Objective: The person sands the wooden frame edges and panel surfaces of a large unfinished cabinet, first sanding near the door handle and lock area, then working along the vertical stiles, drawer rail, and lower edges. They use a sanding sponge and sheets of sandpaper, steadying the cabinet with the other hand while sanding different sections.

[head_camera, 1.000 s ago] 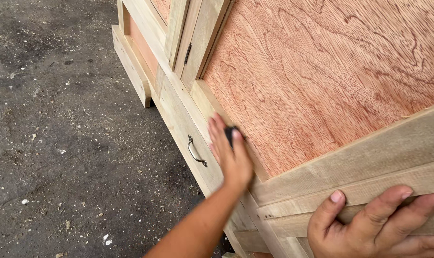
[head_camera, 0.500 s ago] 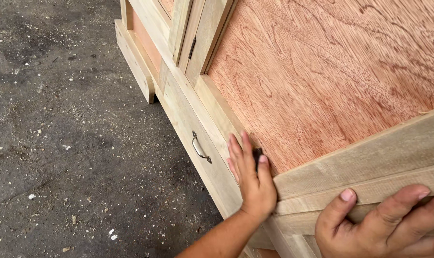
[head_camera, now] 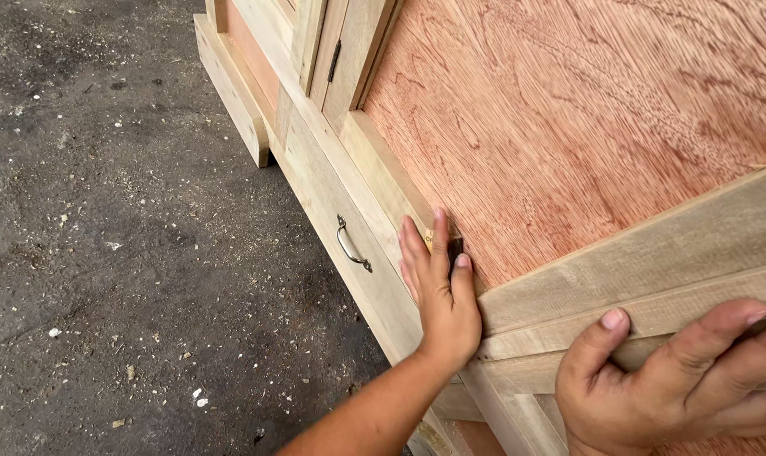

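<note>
- Even, soft daylight from my head camera; no glare.
- Faint shadow under the cabinet [head_camera: 332,194] onto the ground [head_camera: 104,253].
- I see sharp focus throughout, no blur.

A pale wooden cabinet [head_camera: 332,181] fills the right side, seen from above, standing on dark, gritty ground [head_camera: 104,253]. Its reddish plywood panel [head_camera: 585,127] lies framed by lighter boards. The left hand [head_camera: 440,291] lies flat on the frame at the panel's lower corner, fingers pressing a small dark object [head_camera: 455,247]. Left of that hand, a metal drawer handle [head_camera: 349,245] shows. The right hand [head_camera: 682,380] grips a light board [head_camera: 653,270] below the panel.
</note>
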`<state>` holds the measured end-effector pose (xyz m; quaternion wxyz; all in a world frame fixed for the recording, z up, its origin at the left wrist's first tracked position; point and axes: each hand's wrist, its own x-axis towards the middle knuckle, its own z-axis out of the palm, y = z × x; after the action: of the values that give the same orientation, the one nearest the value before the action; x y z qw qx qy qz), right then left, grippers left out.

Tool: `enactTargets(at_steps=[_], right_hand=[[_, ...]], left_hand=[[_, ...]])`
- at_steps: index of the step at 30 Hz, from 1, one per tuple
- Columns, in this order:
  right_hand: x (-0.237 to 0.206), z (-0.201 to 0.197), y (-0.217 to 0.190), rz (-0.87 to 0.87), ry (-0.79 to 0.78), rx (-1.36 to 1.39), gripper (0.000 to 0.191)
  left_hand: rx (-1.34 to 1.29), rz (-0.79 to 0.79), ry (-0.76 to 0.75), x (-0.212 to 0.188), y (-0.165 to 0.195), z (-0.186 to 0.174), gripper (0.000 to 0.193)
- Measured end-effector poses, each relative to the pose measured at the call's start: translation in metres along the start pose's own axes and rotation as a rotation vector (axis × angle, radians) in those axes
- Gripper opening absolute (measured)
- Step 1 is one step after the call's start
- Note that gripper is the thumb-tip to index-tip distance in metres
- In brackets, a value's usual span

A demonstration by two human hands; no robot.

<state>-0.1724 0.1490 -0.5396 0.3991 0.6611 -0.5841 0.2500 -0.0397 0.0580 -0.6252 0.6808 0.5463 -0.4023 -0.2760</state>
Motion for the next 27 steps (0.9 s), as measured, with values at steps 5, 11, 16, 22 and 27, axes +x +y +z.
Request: enactTargets(at_steps=[5, 11, 16, 22, 27], right_hand=[[-0.005, 0.01, 0.005, 0.05, -0.006, -0.092, 0.097], [-0.008, 0.021, 0.009, 0.042, 0.045, -0.127, 0.103], [-0.011, 0.023, 0.01, 0.038, 0.063, -0.122, 0.1], [-0.01, 0.033, 0.014, 0.022, 0.136, -0.169, 0.096], [-0.013, 0.035, 0.01, 0.05, 0.098, -0.177, 0.094]], left_hand=[[-0.02, -0.085, 0.093, 0.099, -0.025, -0.013, 0.061], [-0.067, 0.007, 0.101, 0.104, -0.038, -0.011, 0.064], [0.068, 0.102, -0.004, -0.003, -0.007, 0.0, 0.065], [-0.063, 0.043, 0.085, 0.11, -0.032, -0.017, 0.063], [-0.083, 0.063, 0.036, 0.077, -0.027, -0.015, 0.059]])
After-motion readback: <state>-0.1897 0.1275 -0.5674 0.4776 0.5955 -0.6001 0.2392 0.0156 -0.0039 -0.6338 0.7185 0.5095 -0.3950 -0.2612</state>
